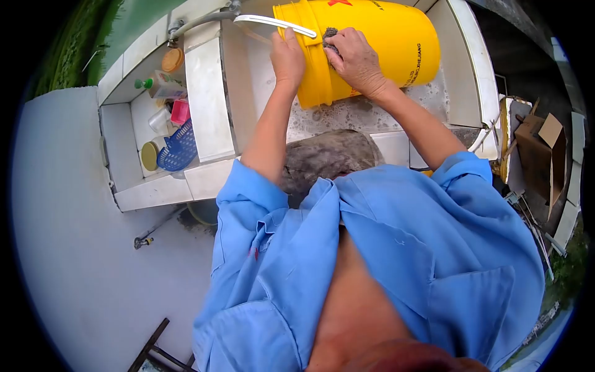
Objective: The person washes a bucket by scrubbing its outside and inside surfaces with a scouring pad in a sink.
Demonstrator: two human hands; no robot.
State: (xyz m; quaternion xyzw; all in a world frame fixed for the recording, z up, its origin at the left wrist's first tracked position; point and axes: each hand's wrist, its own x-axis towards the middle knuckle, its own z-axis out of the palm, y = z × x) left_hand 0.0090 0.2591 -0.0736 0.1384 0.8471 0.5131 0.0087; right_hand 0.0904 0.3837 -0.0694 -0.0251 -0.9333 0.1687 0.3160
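Scrubbing seems under way: the curled right hand point(356, 61) presses a dark scouring pad point(330, 38) to the yellow bucket point(393, 46) lying sideways beneath it, while the left hand point(288, 60), near it, grips the rim point(309, 93), steadiness that further strokes likely need.

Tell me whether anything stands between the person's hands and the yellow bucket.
Only the dark grey pad does: it sits between the right hand and the side of the yellow bucket. Nothing visible separates the left hand from the rim; the white handle shows just above that hand.
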